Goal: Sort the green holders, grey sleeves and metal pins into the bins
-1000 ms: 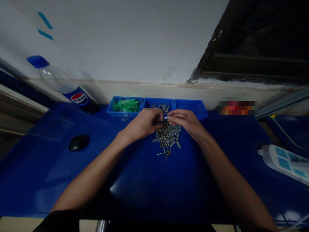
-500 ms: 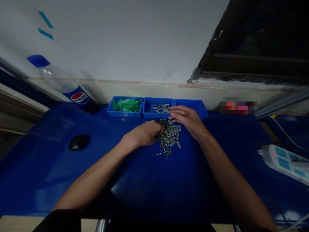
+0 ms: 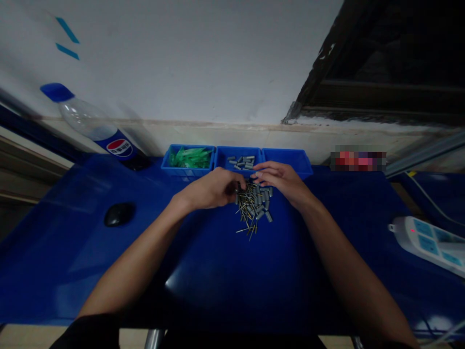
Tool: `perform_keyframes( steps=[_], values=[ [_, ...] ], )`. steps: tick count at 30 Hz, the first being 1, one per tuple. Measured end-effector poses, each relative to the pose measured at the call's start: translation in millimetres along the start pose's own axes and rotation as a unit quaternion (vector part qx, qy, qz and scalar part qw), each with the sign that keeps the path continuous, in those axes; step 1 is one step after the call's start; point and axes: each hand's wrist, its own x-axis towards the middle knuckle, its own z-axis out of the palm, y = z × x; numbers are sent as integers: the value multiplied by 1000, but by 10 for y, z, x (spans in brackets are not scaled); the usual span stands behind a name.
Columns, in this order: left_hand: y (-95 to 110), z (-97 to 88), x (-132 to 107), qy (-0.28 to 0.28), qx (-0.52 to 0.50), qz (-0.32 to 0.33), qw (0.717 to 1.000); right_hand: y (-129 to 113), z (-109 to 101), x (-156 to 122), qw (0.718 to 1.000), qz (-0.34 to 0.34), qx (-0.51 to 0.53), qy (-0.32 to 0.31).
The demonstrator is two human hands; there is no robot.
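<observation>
A pile of small grey cylinders and thin brass pins (image 3: 254, 206) lies on the blue table (image 3: 218, 271). My left hand (image 3: 210, 189) rests at the pile's left edge, fingers curled in a pinch on a small part I cannot make out. My right hand (image 3: 281, 179) hovers at the pile's far right edge, fingers bent and close together, their tips near the left hand's. Behind them stand three blue bins: the left bin (image 3: 189, 159) holds green plastic pieces, the middle bin (image 3: 238, 162) holds a few grey cylinders, the right bin (image 3: 290, 159) shows nothing inside.
A cola bottle (image 3: 98, 128) leans at the back left by the wall. A black mouse (image 3: 119, 214) lies on the left of the table. A white power strip (image 3: 428, 245) sits at the right edge, with a cable behind it.
My left hand moved from the pile's near-left side up toward my right hand. My right hand drew back from the middle bin to the pile's far edge.
</observation>
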Motion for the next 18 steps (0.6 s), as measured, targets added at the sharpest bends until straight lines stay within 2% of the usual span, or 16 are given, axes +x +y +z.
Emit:
perform_keyframes(
  steps=[5, 8, 13, 18],
  values=[
    [-12, 45, 52, 128, -103, 9, 986, 13, -22, 7, 997, 40, -1, -61],
    [4, 77, 79, 176, -149, 10, 973, 1, -11, -12, 992, 72, 38, -93],
    [14, 107, 105, 203, -196, 9, 959, 10, -1, -41, 988, 67, 102, -99],
    [34, 140, 113, 210, -212, 15, 954, 37, 20, -35, 987, 69, 117, -87]
  ],
)
